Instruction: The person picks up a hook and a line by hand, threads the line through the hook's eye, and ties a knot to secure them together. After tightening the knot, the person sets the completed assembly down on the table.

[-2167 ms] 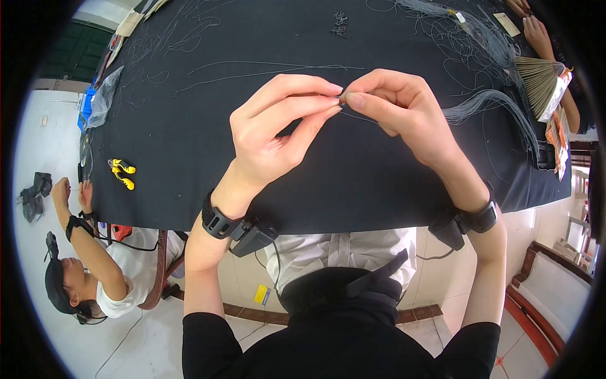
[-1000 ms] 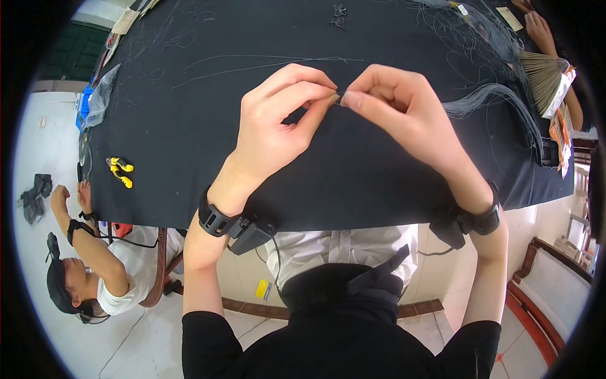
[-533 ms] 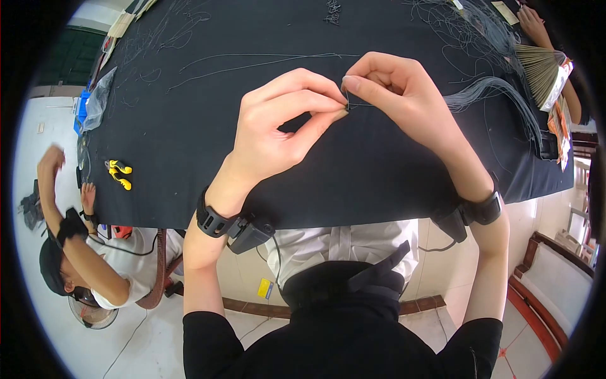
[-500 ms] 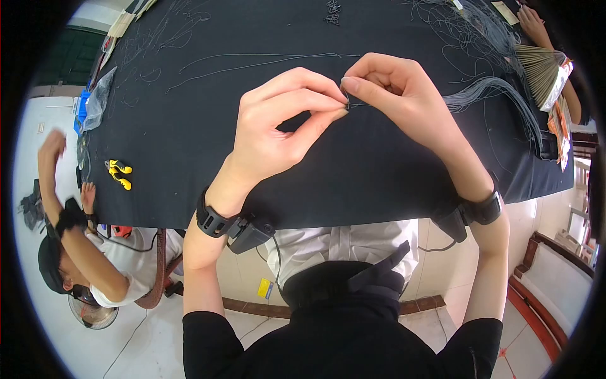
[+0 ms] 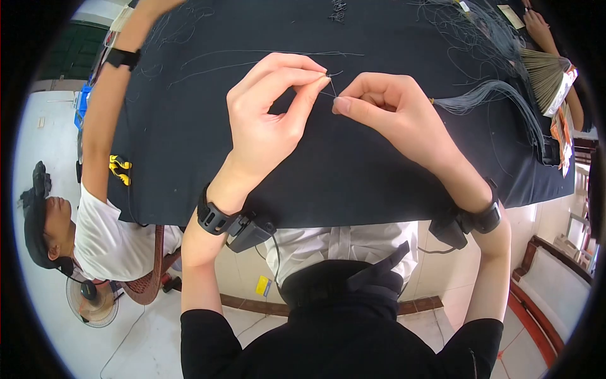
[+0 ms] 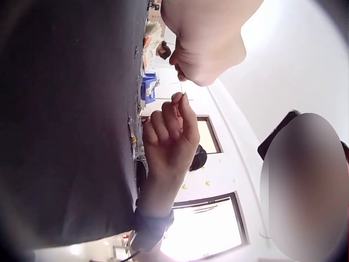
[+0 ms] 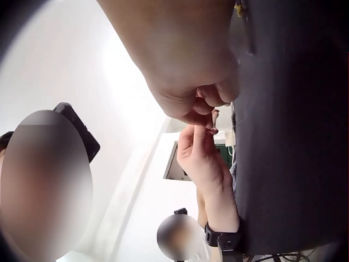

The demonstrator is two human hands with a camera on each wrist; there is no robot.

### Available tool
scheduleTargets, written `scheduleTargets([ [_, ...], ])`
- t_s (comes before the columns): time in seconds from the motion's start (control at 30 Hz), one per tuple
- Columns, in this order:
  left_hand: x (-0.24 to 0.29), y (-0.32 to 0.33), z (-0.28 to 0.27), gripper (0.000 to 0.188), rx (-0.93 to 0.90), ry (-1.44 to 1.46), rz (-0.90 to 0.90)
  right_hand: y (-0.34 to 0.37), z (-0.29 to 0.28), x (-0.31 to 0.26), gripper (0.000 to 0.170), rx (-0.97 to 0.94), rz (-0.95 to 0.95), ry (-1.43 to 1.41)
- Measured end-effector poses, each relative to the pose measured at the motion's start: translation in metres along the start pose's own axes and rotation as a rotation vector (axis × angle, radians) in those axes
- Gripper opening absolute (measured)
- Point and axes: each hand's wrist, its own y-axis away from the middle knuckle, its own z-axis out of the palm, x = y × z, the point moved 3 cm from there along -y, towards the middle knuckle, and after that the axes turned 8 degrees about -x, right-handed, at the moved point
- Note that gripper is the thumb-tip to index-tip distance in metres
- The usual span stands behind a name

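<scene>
In the head view the left hand [image 5: 268, 114] pinches a thin grey strand [image 5: 334, 86] between thumb and fingers, with a small dark bit at the fingertips. The right hand [image 5: 401, 117] pinches the same strand a little lower and to the right, its other fingers curled in. A short length of strand spans the gap between the two hands. Both hands are raised over the black cloth [image 5: 353, 170]. The left wrist view shows the left hand [image 6: 207, 41] above and the right hand [image 6: 169, 125] below, fingertips apart. What lies inside each pinch is hidden.
Loose strands [image 5: 221, 52] lie beyond the left hand. A bundle of strands [image 5: 499, 91] and a fanned stack [image 5: 543, 79] are on the right. Yellow pliers [image 5: 120, 169] lie at left, beside a neighbour's outstretched arm [image 5: 104, 120]. Small dark pieces [image 5: 338, 10] sit at the far edge.
The left hand has moved left and up, the right hand slightly down, and the gap between them has widened. The neighbour at left has leaned in and reached across the table's left side.
</scene>
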Motion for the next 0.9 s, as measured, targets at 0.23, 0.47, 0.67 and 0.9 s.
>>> scheduleTargets([
  [0.23,0.006,-0.002,0.004,0.015,-0.081,-0.163,0.074,0.002,-0.001,-0.004,0.019,0.007,-0.048,0.012],
  [0.47,0.006,-0.001,0.01,0.014,-0.141,-0.149,0.16,0.001,-0.004,-0.001,0.017,-0.022,-0.104,0.016],
  [0.67,0.008,-0.002,0.013,0.013,-0.15,-0.089,0.147,-0.001,-0.013,0.0,0.018,0.03,-0.093,-0.117],
  [0.9,0.006,-0.001,0.013,0.013,-0.149,-0.076,0.121,-0.001,-0.013,0.0,0.021,0.011,-0.065,-0.147],
])
